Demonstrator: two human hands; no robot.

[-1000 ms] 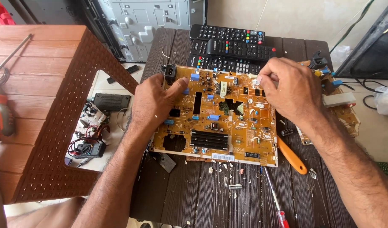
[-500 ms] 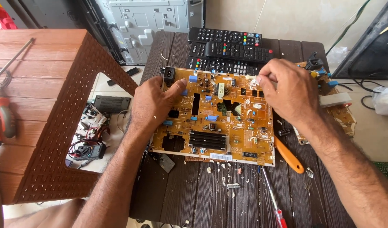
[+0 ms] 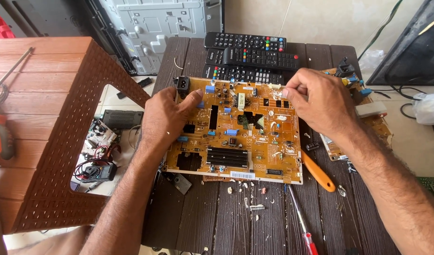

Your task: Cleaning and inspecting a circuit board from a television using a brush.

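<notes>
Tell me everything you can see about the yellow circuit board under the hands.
The circuit board is yellow-orange and rectangular. It lies flat, component side up, on the dark slatted table. It carries a black power socket at its upper left corner, blue parts, black slots, a black heat sink and a white strip along its near edge. The left hand presses on its left part; the right hand pinches something small at its top edge.

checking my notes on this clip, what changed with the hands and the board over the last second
Very little moved. The right hand kept its pinched fingertips at the top edge of the orange circuit board, shifting only slightly. The left hand stayed pressed on the board's left side. The board, remote controls and orange-handled tool lie as before; nothing was picked up or let go.
</notes>
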